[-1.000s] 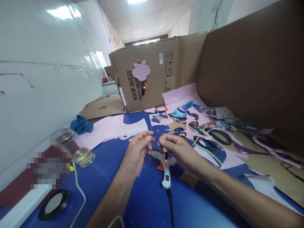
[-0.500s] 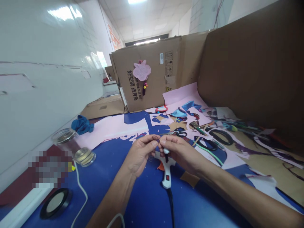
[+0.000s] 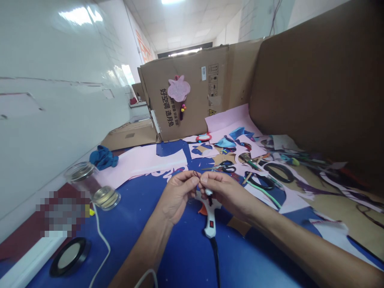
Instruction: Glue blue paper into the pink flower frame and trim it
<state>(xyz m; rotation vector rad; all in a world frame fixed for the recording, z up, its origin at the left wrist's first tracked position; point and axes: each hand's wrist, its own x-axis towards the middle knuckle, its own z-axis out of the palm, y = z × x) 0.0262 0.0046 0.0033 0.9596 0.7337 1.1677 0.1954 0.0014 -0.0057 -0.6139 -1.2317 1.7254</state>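
My left hand pinches a thin dark cord between thumb and forefinger, with a small loop of it showing above the fingertips. Fingertip to fingertip with it, my right hand is closed on the same cord. A small white piece and a dark strand show below the right fingers; how they join the cord is hidden. Beneath both hands a white hot glue gun lies on the blue table, its orange trigger to the left and black cable running toward me.
Scissors, pink sheet offcuts and a black tape ring lie to the right. A glass jar, blue cloth and round black-rimmed disc are at left. Cardboard stands behind, with a pink ornament on it.
Both hands stay almost in place, fingertips together. The cord loop above the left fingertips has shifted slightly and looks narrower.
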